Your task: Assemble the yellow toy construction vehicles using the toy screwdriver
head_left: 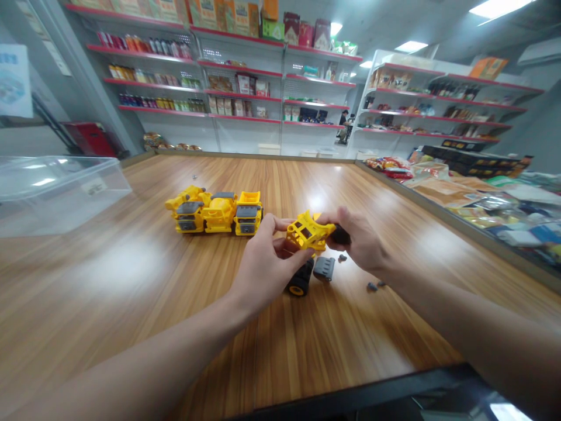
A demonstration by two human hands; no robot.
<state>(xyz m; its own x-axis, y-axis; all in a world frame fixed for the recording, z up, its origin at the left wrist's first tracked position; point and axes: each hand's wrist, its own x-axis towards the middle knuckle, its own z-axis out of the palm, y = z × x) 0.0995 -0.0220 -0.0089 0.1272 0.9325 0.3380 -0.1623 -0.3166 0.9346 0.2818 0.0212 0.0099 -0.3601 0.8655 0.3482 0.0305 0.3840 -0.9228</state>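
Both hands hold a yellow plastic toy body part above the wooden table. My left hand grips its near side, and my right hand pinches its far side along with a small black piece. Below my hands lie a black toy wheel with a yellow hub and a grey plastic piece. Several tiny grey parts rest to the right. A row of assembled yellow toy construction vehicles stands left of my left hand, apart from it.
A large transparent plastic box sits at the table's left. Packaged goods and papers lie along the right side. Red-edged store shelves stand behind the table, and a person is at the far back.
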